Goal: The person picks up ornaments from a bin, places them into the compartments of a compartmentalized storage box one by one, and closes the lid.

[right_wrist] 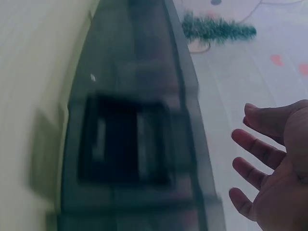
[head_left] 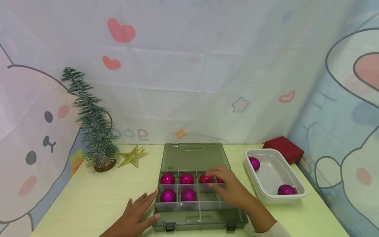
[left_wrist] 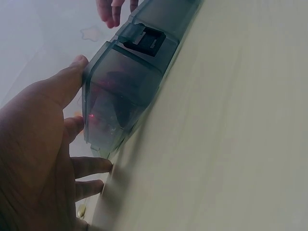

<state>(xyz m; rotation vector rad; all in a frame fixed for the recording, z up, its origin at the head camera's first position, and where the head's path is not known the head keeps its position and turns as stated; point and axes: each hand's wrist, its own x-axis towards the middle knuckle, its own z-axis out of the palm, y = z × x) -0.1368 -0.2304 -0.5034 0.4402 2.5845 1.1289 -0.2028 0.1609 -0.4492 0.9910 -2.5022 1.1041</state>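
A translucent grey-green compartment box (head_left: 177, 216) lies with its lid (head_left: 193, 157) folded back. Shiny magenta Christmas baubles (head_left: 187, 179) sit in its back row, one partly hidden by my right hand. Two glittery baubles (head_left: 168, 195) occupy the left compartments of the row in front. My right hand (head_left: 229, 187) hovers over the box's right part, fingers loosely bent near a shiny bauble (head_left: 206, 178). In the right wrist view, nothing shows between its spread fingers (right_wrist: 257, 147). Along the box's left side, my left hand (head_left: 134, 215) has its fingers extended, fingertips right at the edge.
To the right stands a white plastic tub (head_left: 257, 187) holding two glittery baubles (head_left: 286, 190). Behind it lies a dark red box (head_left: 282, 149). A small artificial Christmas tree (head_left: 97, 131) and a gold star (head_left: 133, 156) are at the back left. A printed cloth backdrop (head_left: 183, 75) encloses the table.
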